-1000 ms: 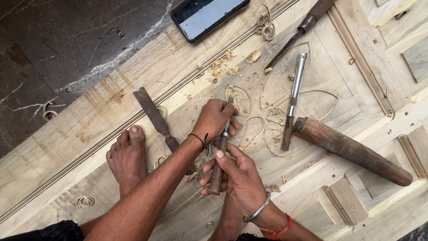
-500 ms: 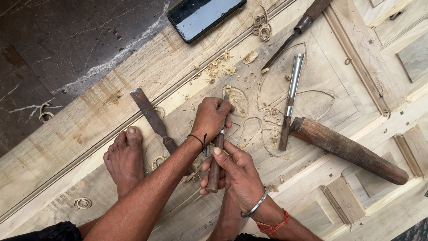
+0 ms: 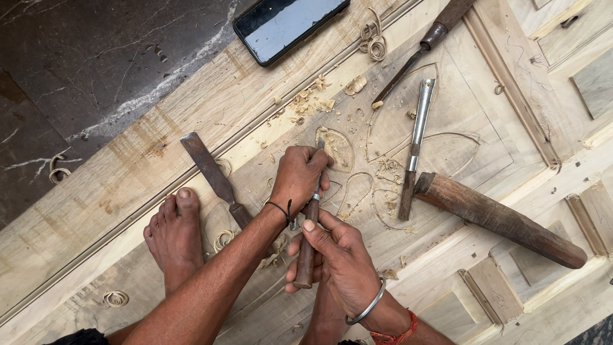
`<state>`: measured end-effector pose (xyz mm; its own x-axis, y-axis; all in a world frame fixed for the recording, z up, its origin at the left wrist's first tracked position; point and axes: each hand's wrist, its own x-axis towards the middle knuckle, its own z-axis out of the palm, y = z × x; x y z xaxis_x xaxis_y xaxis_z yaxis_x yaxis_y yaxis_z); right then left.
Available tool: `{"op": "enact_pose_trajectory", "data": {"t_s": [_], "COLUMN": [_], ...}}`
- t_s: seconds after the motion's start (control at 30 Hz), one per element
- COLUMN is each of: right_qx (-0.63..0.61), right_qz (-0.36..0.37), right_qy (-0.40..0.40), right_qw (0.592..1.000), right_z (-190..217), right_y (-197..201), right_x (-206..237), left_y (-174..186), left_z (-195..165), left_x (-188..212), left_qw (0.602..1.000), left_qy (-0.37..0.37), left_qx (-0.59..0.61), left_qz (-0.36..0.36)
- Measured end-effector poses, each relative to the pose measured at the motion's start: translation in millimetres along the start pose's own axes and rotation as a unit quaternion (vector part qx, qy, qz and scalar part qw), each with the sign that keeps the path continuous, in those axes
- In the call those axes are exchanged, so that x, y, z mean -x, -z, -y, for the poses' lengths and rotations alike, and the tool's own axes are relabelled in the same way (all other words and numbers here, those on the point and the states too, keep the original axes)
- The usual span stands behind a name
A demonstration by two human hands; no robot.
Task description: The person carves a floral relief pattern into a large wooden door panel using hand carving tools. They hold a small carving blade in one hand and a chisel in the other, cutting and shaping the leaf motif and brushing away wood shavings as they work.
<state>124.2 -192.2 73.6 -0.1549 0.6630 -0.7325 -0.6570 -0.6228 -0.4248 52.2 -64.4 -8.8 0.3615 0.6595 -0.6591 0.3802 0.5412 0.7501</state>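
Left hand [image 3: 297,176]: grip pinching chisel [image 3: 311,223] blade low, steadying tip on door panel [image 3: 447,128] | right hand [image 3: 338,255]: grip wrapped round handle, apparently driving | mallet [image 3: 498,217] right.

Even soft daylight, sharp focus

Door panel [image 3: 159,153]: pale, matt raw wood. Chisel [image 3: 309,236]: dark smooth wooden handle, dull metal blade. Phone [image 3: 290,24]: glossy glass. Floor [image 3: 76,64]: dark polished stone.

A dark, rectangular phone [image 3: 290,25] with a pale reflecting screen lies tilted at the top, straddling wood panel [image 3: 191,121] and floor [image 3: 76,57].
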Motion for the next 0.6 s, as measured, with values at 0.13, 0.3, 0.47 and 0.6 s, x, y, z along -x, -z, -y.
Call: {"op": "enact_pose_trajectory", "data": {"t_s": [0.13,0.3,0.47,0.6], "right_qx": [-0.001,-0.035,-0.048,-0.055], "right_qz": [0.004,0.017,0.008,0.005], "right_qy": [0.013,0.022,0.029,0.026], "right_qw": [1.000,0.999,0.998,0.998], "right_z": [-1,-4,-11,-13], "right_y": [-1,-6,-16,-20], "right_x": [-2,-6,-13,-16], "left_y": [0,5,12,15], "left_z": [2,2,0,-2], "left_x": [-3,-7,-14,-18], "left_qw": [1.000,1.000,0.999,0.999], "left_qy": [-0.004,0.007,-0.002,0.015], "left_qx": [0.012,0.018,-0.032,-0.031], "left_qz": [-0.001,0.010,0.033,0.041]}}
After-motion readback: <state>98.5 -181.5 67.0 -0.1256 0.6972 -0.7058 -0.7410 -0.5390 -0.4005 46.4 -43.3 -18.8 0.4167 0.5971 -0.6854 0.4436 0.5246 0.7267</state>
